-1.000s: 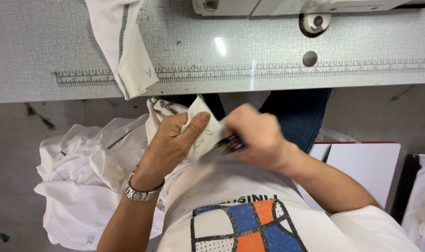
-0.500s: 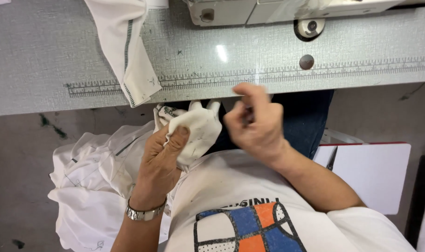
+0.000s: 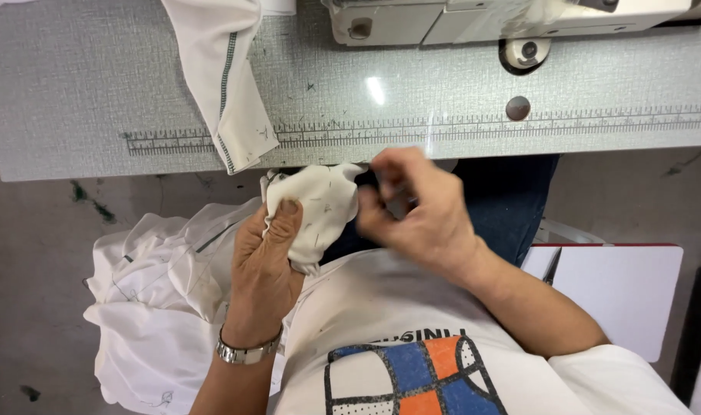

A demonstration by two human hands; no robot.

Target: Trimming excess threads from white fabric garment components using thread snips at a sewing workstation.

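Note:
My left hand (image 3: 262,269) grips a small crumpled white fabric piece (image 3: 323,204) just below the front edge of the grey sewing table (image 3: 73,100). The thumb presses on the piece's left side. My right hand (image 3: 427,215) is blurred and sits right beside the piece, with its fingers curled shut against the piece's right edge. A small dark tool (image 3: 400,204) shows between those fingers; its shape is unclear. A metal wristwatch (image 3: 246,353) is on my left wrist.
A white garment part (image 3: 227,84) with a dark stitched stripe hangs over the table edge. The sewing machine base (image 3: 458,19) stands at the back, and a ruler strip (image 3: 596,123) runs along the table. White fabric (image 3: 158,307) is heaped at my left, and a white red-edged board (image 3: 627,292) lies at my right.
Both hands rose with the white piece toward the table edge. My right hand lifted off it, then came back down against its right side.

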